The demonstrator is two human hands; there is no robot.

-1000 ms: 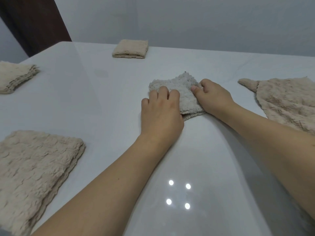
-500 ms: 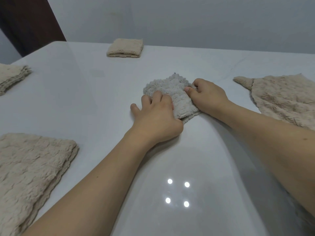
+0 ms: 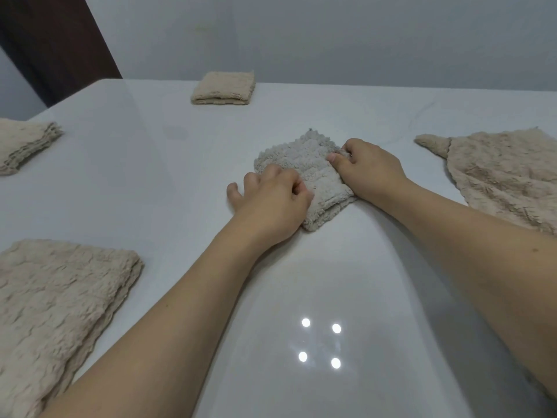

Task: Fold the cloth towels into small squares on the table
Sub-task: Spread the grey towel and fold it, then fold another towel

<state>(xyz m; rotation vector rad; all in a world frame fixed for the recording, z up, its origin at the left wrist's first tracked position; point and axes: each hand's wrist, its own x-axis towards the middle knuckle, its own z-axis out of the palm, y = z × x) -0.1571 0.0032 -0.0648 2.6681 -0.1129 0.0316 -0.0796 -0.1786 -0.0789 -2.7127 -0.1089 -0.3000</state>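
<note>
2 hands are working on 1 small grey towel [image 3: 304, 164] that is sitting folded near the middle of the white table [image 3: 150, 182], turned so its corners are pointing toward and away from the camera like a diamond. The left hand [image 3: 271, 203] is lying over the towel's near-left edge with its fingers curled down, the thumb and forefinger looking like they are pinching the fabric at that edge, while the little finger is resting out on the bare table just beside it. The right hand [image 3: 370, 170] is sitting on the towel's right side, fingers curled, thumb lying flat on top of the cloth, so that grip is closing on the right edge too. You can see layered edges along the towel's near-right side, so it is already sitting several layers thick. Around it, 4 beige towels are lying well apart from the grey one: 1 folded beige square [image 3: 223, 88] is sitting at the far edge of the table, 1 folded stack [image 3: 24, 143] is poking in at the far left, 1 bigger folded towel [image 3: 57, 309] is taking up the near-left corner, and 1 unfolded towel [image 3: 506, 173] is spreading out flat on the right with a corner pointing left. 4 bright light dots [image 3: 319, 342] are reflecting off the glossy top between the 2 forearms.
</note>
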